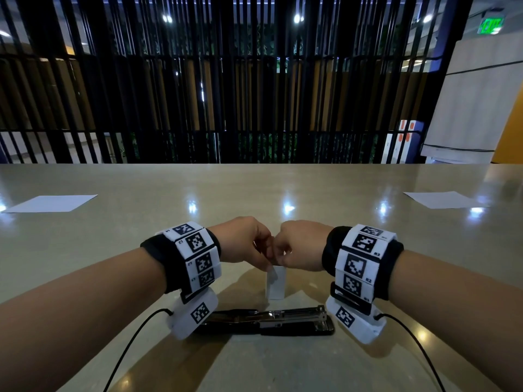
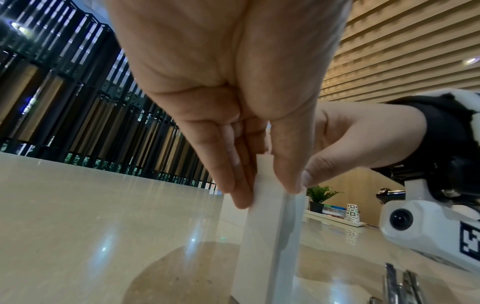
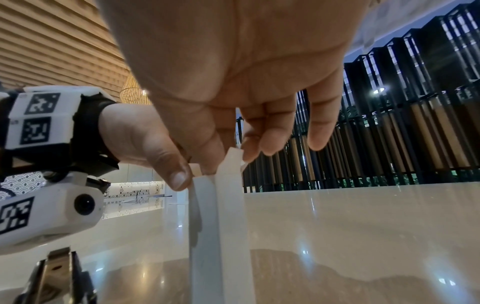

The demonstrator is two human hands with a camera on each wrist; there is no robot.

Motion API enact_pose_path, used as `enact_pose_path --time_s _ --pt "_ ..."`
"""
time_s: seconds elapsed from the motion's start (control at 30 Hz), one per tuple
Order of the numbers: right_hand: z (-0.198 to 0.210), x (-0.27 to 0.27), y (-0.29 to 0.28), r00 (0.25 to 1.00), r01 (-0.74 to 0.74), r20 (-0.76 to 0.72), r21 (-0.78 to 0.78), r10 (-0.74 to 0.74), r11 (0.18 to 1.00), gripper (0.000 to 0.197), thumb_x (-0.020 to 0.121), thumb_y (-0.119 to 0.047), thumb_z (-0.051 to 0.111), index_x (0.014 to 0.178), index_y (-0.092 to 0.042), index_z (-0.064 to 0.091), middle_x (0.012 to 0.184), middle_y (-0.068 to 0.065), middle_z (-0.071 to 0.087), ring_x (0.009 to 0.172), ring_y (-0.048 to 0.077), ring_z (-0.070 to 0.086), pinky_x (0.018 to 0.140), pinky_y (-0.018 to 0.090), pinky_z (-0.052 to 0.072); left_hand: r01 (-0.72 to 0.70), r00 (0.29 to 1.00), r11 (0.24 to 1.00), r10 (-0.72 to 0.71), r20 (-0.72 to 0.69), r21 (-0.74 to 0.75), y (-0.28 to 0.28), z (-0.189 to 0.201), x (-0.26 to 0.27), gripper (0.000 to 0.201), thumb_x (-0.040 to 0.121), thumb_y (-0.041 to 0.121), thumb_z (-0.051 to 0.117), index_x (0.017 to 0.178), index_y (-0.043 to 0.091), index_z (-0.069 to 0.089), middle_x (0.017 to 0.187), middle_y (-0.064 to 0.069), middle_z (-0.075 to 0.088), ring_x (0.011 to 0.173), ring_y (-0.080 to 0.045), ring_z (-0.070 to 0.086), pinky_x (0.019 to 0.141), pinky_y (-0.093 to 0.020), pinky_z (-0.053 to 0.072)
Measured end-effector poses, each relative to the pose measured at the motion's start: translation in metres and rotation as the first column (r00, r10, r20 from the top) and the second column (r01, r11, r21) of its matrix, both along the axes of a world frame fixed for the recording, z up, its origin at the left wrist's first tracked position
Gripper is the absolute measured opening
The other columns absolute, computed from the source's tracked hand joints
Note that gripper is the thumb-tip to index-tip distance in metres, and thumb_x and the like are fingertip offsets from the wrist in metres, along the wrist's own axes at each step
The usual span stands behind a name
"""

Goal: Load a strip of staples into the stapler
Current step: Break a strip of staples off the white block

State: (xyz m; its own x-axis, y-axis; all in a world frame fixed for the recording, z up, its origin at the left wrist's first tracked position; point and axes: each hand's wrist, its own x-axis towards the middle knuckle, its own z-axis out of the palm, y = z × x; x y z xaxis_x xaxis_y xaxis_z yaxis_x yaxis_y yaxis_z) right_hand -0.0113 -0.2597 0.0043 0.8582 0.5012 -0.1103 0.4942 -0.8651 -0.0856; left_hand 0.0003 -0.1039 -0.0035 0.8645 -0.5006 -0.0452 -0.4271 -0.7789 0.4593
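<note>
A small white staple box point(image 1: 275, 284) stands upright on the beige table point(image 1: 368, 250), just beyond the stapler. My left hand point(image 1: 267, 260) pinches the box's top between thumb and straight fingers point(image 2: 241, 185). My right hand point(image 1: 278, 257) pinches a white flap point(image 3: 233, 153) at the same top end between thumb and forefinger, right beside the left thumb point(image 3: 176, 176). What is inside the box is hidden. The black and silver stapler point(image 1: 271, 321) lies flat near me, swung open with its metal staple channel upward, and neither hand touches it.
One white paper sheet point(image 1: 51, 203) lies far left and another point(image 1: 444, 199) far right. A black slatted railing point(image 1: 254, 94) stands behind the table's far edge. Black cables point(image 1: 127, 349) run from both wrist cameras over the near table.
</note>
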Motion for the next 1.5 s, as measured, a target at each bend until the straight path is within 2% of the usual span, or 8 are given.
enact_pose_path --time_s 0.13,0.57,0.73,0.97,1.2,1.27,1.37,1.5 --pt "0.003 -0.004 -0.004 0.996 -0.003 0.086 0.112 -0.007 0.994 0.008 0.083 -0.022 0.067 0.083 -0.016 0.073 0.096 0.005 0.070 0.089 0.021 0.065 0.073 0.030 0.050 -0.001 1.000 1.000 0.001 0.009 0.018 -0.001 0.001 0.001 0.017 0.073 0.023 0.080 0.086 0.019 0.069 0.069 0.016 0.062 0.062 0.001 0.055 0.066 -0.017 0.045" --pt "0.014 -0.010 -0.007 0.988 -0.040 0.156 0.224 0.005 0.974 0.012 0.082 -0.021 0.070 0.089 -0.012 0.074 0.089 0.002 0.071 0.086 0.019 0.065 0.076 0.032 0.054 0.012 0.999 0.999 -0.013 0.044 0.034 -0.002 0.001 0.003 0.033 0.072 0.022 0.080 0.099 0.010 0.066 0.085 0.005 0.066 0.071 -0.008 0.058 0.071 -0.023 0.049" --pt "0.015 -0.009 -0.009 0.985 -0.043 0.172 0.270 -0.004 0.962 0.008 0.083 -0.022 0.067 0.079 -0.017 0.063 0.068 -0.012 0.052 0.068 0.012 0.054 0.060 0.023 0.045 0.014 0.998 0.999 -0.016 0.058 0.044 -0.003 0.000 0.002 0.027 0.072 0.023 0.080 0.092 0.017 0.063 0.079 0.010 0.061 0.071 -0.008 0.057 0.068 -0.020 0.048" --pt "0.006 -0.006 -0.010 0.989 -0.030 0.143 0.346 -0.021 0.938 0.031 0.077 -0.016 0.075 0.071 -0.026 0.045 0.068 -0.009 0.051 0.059 0.006 0.047 0.052 0.021 0.037 0.012 0.998 1.000 -0.013 0.062 0.026 -0.002 -0.001 0.000 0.033 0.072 0.022 0.080 0.099 0.011 0.065 0.087 0.003 0.065 0.072 -0.010 0.058 0.075 -0.029 0.052" --pt "0.001 -0.004 -0.014 0.991 -0.016 0.122 0.495 -0.052 0.869 0.030 0.089 -0.012 0.062 0.114 -0.022 0.048 0.081 -0.003 0.056 0.065 0.007 0.053 0.058 0.018 0.040 0.001 0.995 0.998 -0.007 0.104 0.061 -0.004 0.000 -0.004 0.024 0.074 0.025 0.078 0.085 0.019 0.057 0.080 0.008 0.059 0.067 -0.005 0.054 0.062 -0.017 0.045" --pt "0.002 -0.005 -0.017 0.988 0.004 0.124 0.560 -0.089 0.829 0.022 0.093 -0.008 0.054 0.111 -0.021 0.053 0.087 -0.002 0.056 0.073 0.008 0.060 0.062 0.020 0.046 0.004 0.995 0.998 -0.011 0.100 0.066 -0.004 0.001 -0.004 0.024 0.075 0.025 0.077 0.084 0.020 0.056 0.082 0.007 0.060 0.066 -0.003 0.054 0.061 -0.016 0.044" --pt "0.005 -0.007 -0.021 0.990 0.095 0.021 0.649 -0.142 0.754 0.021 0.092 0.001 0.039 0.095 -0.016 0.051 0.089 0.005 0.054 0.084 0.025 0.070 0.077 0.042 0.058 0.004 0.995 0.998 -0.011 0.096 0.068 -0.004 0.001 -0.004 0.024 0.075 0.026 0.078 0.081 0.023 0.054 0.084 0.005 0.061 0.066 -0.003 0.054 0.061 -0.016 0.044" --pt "0.006 -0.012 -0.029 0.983 0.184 -0.088 0.435 -0.161 0.881 0.023 0.095 -0.002 0.032 0.095 -0.016 0.049 0.080 -0.001 0.045 0.071 0.027 0.060 0.068 0.038 0.053 0.002 0.995 0.997 -0.009 0.098 0.074 -0.004 0.001 -0.005 0.024 0.075 0.026 0.078 0.085 0.021 0.057 0.085 0.006 0.061 0.067 -0.003 0.055 0.061 -0.016 0.045"
